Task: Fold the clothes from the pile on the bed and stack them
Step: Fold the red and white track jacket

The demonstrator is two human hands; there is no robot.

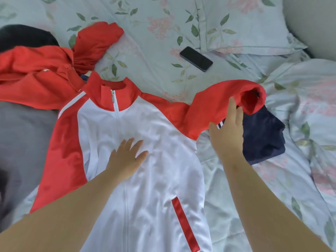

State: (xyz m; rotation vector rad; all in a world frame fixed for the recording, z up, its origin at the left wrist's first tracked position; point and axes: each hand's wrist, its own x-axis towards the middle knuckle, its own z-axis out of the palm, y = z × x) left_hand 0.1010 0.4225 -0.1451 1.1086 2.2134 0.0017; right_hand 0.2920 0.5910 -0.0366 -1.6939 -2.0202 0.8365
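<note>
My left hand (127, 157) lies flat on the chest of the jacket (145, 179), fingers straight and spread, pressing the white front just left of the zip. The jacket lies face up on the bed (154, 39), zipped, its red collar at the far end from me and its hem towards me.

My right hand (227, 131) holds the jacket's right sleeve (218, 99). The thumb is at the sleeve's lower edge by a striped trim and the fingers reach up over the red cloth. The sleeve is lifted off the bed and its end curls over, so the red inside of the cuff shows.

Right of the jacket, partly under that raised sleeve, lies a folded navy garment (263, 137). Left of the jacket's collar is a heap of red clothes (36, 77), touching the jacket's left shoulder. A grey garment (21, 139) lies along the jacket's left side, and something black (23, 36) sits beyond the red heap. A dark phone (196, 59) lies on the bed beyond the jacket's right shoulder, well apart from it. A flowered pillow (245, 24) lies farther off the same way.
</note>
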